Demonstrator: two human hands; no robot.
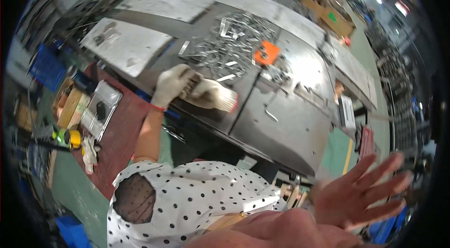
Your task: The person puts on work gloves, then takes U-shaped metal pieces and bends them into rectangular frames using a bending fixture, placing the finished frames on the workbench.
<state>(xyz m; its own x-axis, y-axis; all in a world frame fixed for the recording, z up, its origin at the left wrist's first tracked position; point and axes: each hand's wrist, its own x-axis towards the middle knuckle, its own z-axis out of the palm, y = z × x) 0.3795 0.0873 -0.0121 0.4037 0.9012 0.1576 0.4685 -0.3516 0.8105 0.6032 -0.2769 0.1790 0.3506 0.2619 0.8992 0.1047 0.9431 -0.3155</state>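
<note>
My left hand (169,87) wears a white knitted work glove with a red cuff edge. It rests at the near edge of the metal table (276,128), its fingers closed on a second, empty work glove (215,96). That glove's ribbed cuff points right. My right hand (363,194) is bare and raised at the lower right, its fingers spread and nothing in it. Beyond the gloves lies a wide heap of small flat metal strips (229,41). An orange piece (267,53) with small metal parts on it sits at the heap's right side.
A bar-like metal fixture (311,98) and a thin bent tool (271,113) lie on the table's right. White metal sheets (126,44) cover its left part. At the left stand a red bench (115,137), a blue crate (47,67) and a yellow tape roll (74,139). Cardboard boxes (335,20) are far right.
</note>
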